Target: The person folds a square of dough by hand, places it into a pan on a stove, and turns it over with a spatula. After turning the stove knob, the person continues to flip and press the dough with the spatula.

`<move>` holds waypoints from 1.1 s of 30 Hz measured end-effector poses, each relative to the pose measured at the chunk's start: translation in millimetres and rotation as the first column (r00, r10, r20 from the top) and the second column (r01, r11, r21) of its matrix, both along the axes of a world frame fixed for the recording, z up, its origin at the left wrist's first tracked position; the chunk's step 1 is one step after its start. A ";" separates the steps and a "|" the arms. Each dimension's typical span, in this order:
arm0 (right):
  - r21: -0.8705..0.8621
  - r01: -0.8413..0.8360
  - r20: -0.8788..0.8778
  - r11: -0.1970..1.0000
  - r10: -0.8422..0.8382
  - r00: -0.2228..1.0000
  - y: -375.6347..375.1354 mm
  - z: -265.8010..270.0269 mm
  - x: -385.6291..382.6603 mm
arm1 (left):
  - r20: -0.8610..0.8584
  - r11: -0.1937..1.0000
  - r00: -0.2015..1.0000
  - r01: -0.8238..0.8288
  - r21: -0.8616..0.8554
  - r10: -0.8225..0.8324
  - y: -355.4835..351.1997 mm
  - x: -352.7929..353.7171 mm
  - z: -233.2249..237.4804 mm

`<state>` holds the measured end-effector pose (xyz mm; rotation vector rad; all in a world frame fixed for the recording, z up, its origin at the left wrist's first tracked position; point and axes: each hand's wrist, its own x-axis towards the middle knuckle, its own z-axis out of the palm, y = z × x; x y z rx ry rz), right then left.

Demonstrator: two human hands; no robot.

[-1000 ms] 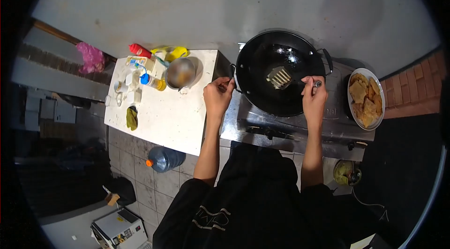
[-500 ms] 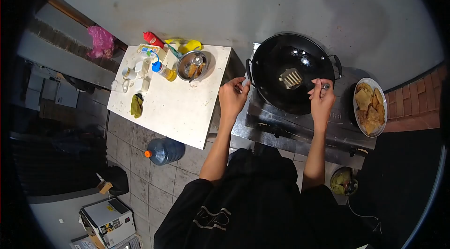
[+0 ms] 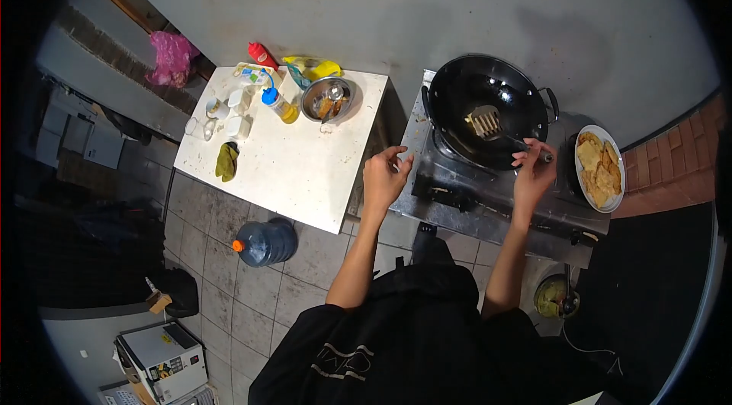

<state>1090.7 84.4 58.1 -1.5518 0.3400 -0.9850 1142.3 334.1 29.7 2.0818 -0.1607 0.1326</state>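
Observation:
A black wok [image 3: 511, 85] with two loop handles sits on the metal stove [image 3: 473, 195]. My right hand [image 3: 534, 175] is closed around the handle of a slotted spatula [image 3: 485, 123], whose metal head rests inside the wok. A small pale piece of something shows beside the spatula head; I cannot make out what it is. Below and left of the wok's left handle is my left hand [image 3: 387, 178], its fingers curved and apart, with nothing visible in them. It does not touch the wok.
An oval plate of fried golden pieces [image 3: 598, 169] stands right of the wok. On the white table [image 3: 305, 169] are a metal bowl [image 3: 345, 109], an oil bottle [image 3: 280, 105], a red bottle [image 3: 261, 54] and white containers. A water jug [image 3: 267, 243] is on the floor.
My left hand has come away from the wok's left handle, moving down. The spatula head has shifted slightly within the wok, still in my right hand. The camera view has shifted a little.

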 end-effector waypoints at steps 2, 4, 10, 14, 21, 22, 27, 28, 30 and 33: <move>0.027 0.024 0.036 0.999 -0.025 0.999 9.2 -1.4 -8.4 | 0.016 1.000 1.000 0.007 -0.012 -0.007 4.1 -10.1 -6.1; 0.084 0.054 0.083 0.995 -0.061 0.995 15.6 -2.5 -14.1 | 0.040 0.999 0.999 0.023 -0.024 -0.022 8.6 -15.8 -10.3; 0.096 0.060 0.112 0.994 -0.071 0.991 20.8 7.5 -26.9 | -0.024 0.997 0.999 0.033 -0.074 -0.035 8.3 -22.0 -10.3; 0.112 0.053 0.104 0.992 -0.065 0.992 14.0 11.9 -23.7 | -0.047 0.999 0.999 0.007 -0.048 -0.010 6.3 -14.3 -13.5; 0.104 0.155 0.006 0.982 -0.156 0.988 -18.5 21.0 -2.1 | -0.105 0.997 0.992 -0.074 -0.006 0.073 -15.7 17.8 -16.6; 0.103 0.174 -0.022 0.979 -0.172 0.985 -24.1 22.0 1.6 | -0.102 0.996 0.991 -0.084 -0.004 0.083 -19.8 23.2 -14.5; 0.092 0.160 -0.092 0.983 -0.152 0.984 -48.0 22.7 13.4 | 0.018 0.989 0.992 -0.123 -0.086 0.124 -40.7 48.6 -8.0; 0.067 0.133 -0.117 0.989 -0.125 0.985 -51.8 21.7 13.9 | 0.021 0.989 0.992 -0.121 -0.079 0.123 -43.7 51.9 -6.7; 0.076 0.110 -0.154 0.991 -0.097 0.983 -58.0 16.8 14.5 | 0.020 0.990 0.994 -0.104 -0.092 0.106 -48.0 56.3 -4.1; 0.141 -0.007 -0.040 0.990 0.013 0.999 -62.2 4.0 16.2 | -0.002 0.990 0.996 -0.091 -0.109 0.091 -51.0 57.5 2.3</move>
